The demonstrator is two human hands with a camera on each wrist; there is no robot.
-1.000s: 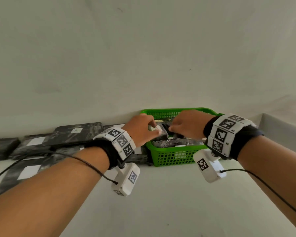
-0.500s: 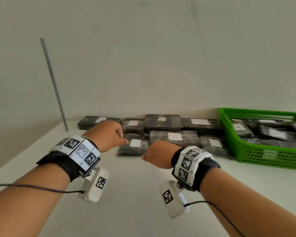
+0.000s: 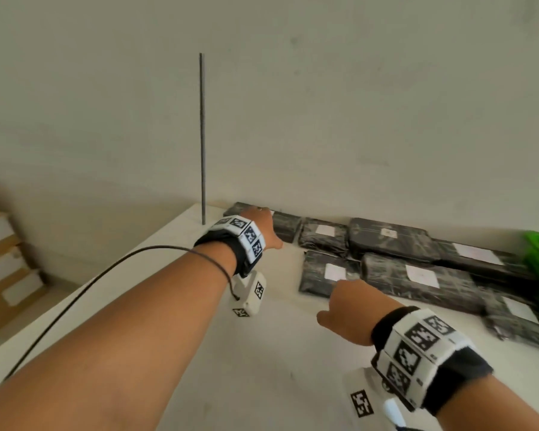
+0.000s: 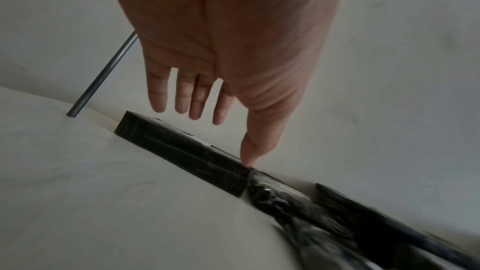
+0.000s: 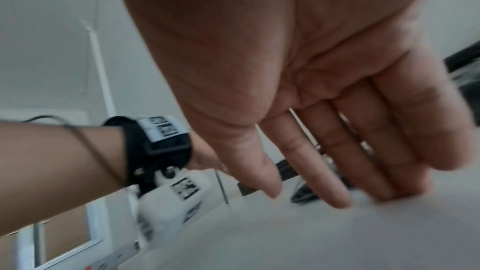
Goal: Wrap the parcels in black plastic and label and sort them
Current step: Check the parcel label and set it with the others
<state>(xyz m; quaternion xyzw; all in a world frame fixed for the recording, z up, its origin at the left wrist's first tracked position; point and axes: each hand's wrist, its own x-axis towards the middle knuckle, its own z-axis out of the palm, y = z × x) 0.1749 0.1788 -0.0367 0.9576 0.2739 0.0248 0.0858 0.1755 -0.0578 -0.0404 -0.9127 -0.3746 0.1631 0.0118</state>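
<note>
Our left hand (image 4: 223, 52) hangs open above the black-wrapped parcel (image 4: 182, 153) nearest the metal rod (image 3: 202, 138), thumb tip touching its end. Our right hand (image 3: 347, 309), fingers straight and holding nothing, hovers over the tabletop (image 3: 246, 368), further from the rod.

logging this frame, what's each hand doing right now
Left hand: open, thumb tip touching the end parcel.
Right hand: open, holding nothing.
</note>
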